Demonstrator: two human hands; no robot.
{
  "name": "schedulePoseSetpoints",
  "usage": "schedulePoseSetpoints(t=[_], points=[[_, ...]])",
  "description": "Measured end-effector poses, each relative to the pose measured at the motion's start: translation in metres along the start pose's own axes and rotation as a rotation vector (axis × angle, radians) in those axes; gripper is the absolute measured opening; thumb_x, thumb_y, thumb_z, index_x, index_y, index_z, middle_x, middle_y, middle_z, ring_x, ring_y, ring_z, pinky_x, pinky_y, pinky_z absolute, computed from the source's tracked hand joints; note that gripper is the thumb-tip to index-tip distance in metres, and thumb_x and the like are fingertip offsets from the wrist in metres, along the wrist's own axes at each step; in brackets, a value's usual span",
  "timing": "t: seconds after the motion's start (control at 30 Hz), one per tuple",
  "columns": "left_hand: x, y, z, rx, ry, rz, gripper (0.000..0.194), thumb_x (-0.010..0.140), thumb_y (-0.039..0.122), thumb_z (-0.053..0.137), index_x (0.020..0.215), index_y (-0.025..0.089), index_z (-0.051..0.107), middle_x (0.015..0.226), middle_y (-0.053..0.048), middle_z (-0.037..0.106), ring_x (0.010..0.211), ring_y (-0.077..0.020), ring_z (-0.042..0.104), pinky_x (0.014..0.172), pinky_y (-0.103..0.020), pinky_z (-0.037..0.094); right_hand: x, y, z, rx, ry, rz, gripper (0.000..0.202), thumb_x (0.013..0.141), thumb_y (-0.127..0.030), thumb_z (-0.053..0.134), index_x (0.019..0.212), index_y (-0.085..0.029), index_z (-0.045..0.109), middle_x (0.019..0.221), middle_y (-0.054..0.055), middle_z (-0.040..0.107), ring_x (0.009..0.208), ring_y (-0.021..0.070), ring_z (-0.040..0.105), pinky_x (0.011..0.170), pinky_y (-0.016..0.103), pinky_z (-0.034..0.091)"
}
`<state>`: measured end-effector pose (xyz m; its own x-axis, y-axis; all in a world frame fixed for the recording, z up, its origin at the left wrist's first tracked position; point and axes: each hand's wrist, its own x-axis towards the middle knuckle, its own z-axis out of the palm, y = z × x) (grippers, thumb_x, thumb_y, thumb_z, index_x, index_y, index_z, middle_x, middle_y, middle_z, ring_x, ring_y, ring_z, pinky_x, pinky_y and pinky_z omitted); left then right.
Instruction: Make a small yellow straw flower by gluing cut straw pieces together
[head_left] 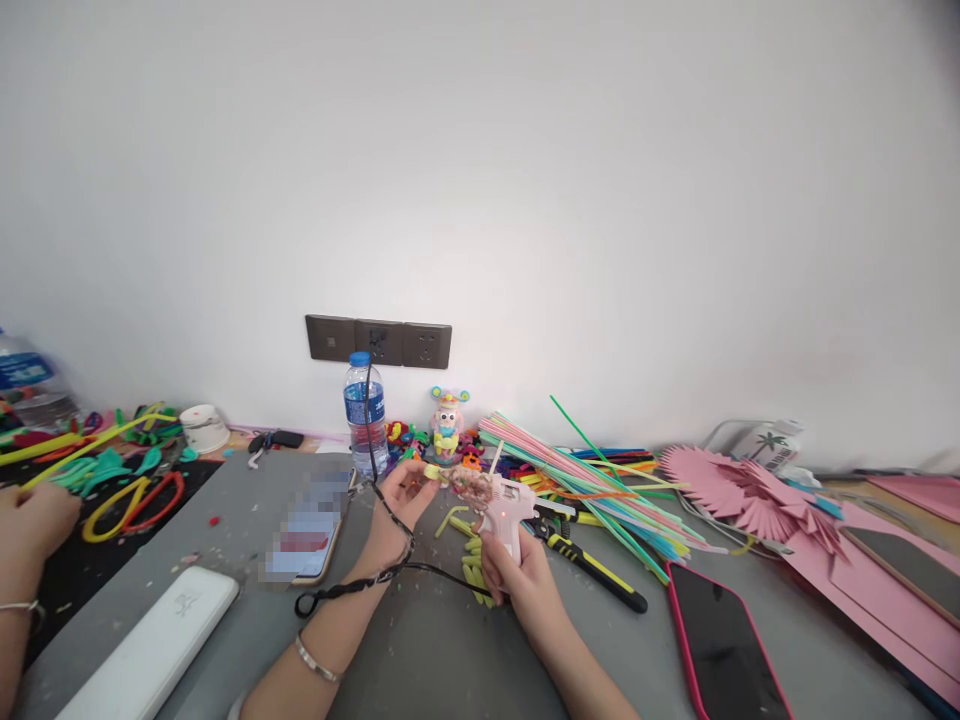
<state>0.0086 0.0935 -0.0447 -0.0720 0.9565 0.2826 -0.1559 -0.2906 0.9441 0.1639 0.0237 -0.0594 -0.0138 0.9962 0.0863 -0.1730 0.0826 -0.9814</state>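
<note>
My right hand [517,580] is wrapped round the handle of a pink glue gun [512,512]. Its nozzle end, crusted with brownish residue, points left toward my other hand. Between the fingertips of my left hand [409,492] is a small yellow piece [432,471], close to the nozzle; whether they touch I cannot tell. A black cord [442,570] runs from the gun's handle across my left wrist and up past the bottle. Several yellow-green pieces [472,570] lie on the grey mat just left of the gun's handle.
Behind my hands stand a water bottle [364,420] and a colourful figurine [448,425]. Coloured straws [592,480] and a utility knife [600,573] lie to the right, near a phone [724,640]. A white power bank [150,650] lies left. Another person's hand [34,525] is at far left.
</note>
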Motion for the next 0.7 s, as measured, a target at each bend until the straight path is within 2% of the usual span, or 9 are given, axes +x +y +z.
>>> schedulePoseSetpoints(t=[0.17, 0.4, 0.53, 0.7], points=[[0.0004, 0.0000, -0.0011, 0.004, -0.013, 0.005, 0.012, 0.068, 0.036, 0.074, 0.073, 0.025, 0.070, 0.072, 0.000, 0.070, 0.073, -0.0235, 0.064, 0.069, -0.035, 0.052, 0.0006, 0.0032, 0.0003, 0.001, 0.014, 0.006, 0.049, 0.075, -0.064, 0.063, 0.079, -0.017, 0.050, 0.046, -0.010, 0.039, 0.034, 0.0050, 0.032, 0.034, 0.019, 0.026], [0.0009, -0.0038, -0.0007, -0.004, 0.037, 0.013, 0.024, 0.064, 0.045, 0.076, 0.075, 0.025, 0.068, 0.077, -0.002, 0.073, 0.076, -0.0249, 0.067, 0.072, -0.037, 0.054, 0.0011, 0.0027, -0.0001, -0.005, 0.025, 0.009, 0.048, 0.075, -0.062, 0.064, 0.074, -0.018, 0.046, 0.045, -0.011, 0.039, 0.034, 0.0046, 0.031, 0.034, 0.018, 0.026], [0.0025, -0.0074, -0.0023, -0.033, 0.057, 0.015, 0.021, 0.066, 0.040, 0.076, 0.078, 0.026, 0.068, 0.080, -0.001, 0.073, 0.078, -0.0238, 0.067, 0.074, -0.037, 0.053, 0.0012, 0.0037, 0.0007, 0.001, 0.037, 0.002, 0.048, 0.075, -0.062, 0.064, 0.072, -0.019, 0.044, 0.045, -0.011, 0.038, 0.033, 0.0047, 0.031, 0.034, 0.018, 0.024], [0.0040, -0.0066, -0.0063, -0.035, 0.024, 0.008, 0.015, 0.067, 0.037, 0.076, 0.077, 0.028, 0.069, 0.081, 0.000, 0.075, 0.080, -0.0259, 0.067, 0.076, -0.040, 0.052, 0.0032, 0.0077, 0.0005, 0.033, 0.066, 0.008, 0.047, 0.075, -0.061, 0.065, 0.075, -0.020, 0.045, 0.045, -0.011, 0.038, 0.033, 0.0053, 0.031, 0.034, 0.019, 0.023]])
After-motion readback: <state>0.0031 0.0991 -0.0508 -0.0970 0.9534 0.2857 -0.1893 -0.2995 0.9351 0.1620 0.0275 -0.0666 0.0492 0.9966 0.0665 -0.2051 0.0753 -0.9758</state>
